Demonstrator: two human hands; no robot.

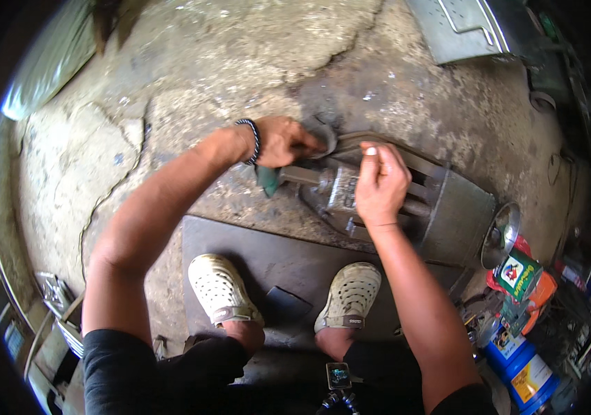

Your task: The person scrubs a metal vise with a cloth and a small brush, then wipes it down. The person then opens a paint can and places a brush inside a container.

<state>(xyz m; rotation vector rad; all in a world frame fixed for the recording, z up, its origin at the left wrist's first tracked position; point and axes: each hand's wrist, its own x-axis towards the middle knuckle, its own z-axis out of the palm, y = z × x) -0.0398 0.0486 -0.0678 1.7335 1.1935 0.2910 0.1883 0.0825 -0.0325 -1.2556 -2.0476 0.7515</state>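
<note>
My left hand (pixel 283 142), with a dark braided bracelet at the wrist, has its fingers closed at a curved grey metal piece (pixel 324 140). My right hand (pixel 383 183) is closed in a pinch, thumb on top, above a heavy vise-like metal device (pixel 458 214). What lies between the right fingertips is too small to make out. Thin brown curved strips (pixel 410 158) run from near the grey piece, past the right fingertips, along the device's far side. Its worn metal block (pixel 342 188) sits between my hands. A scrap of green material (pixel 267 180) lies below my left hand.
I stand in pale clogs (pixel 221 287) on a dark flat plate (pixel 288 252) over cracked concrete (pixel 240 62). A round metal dish (pixel 502 235) adjoins the device. Blue containers (pixel 520 366) and a green packet (pixel 517 274) crowd the right. A grey metal case (pixel 458 31) stands far right.
</note>
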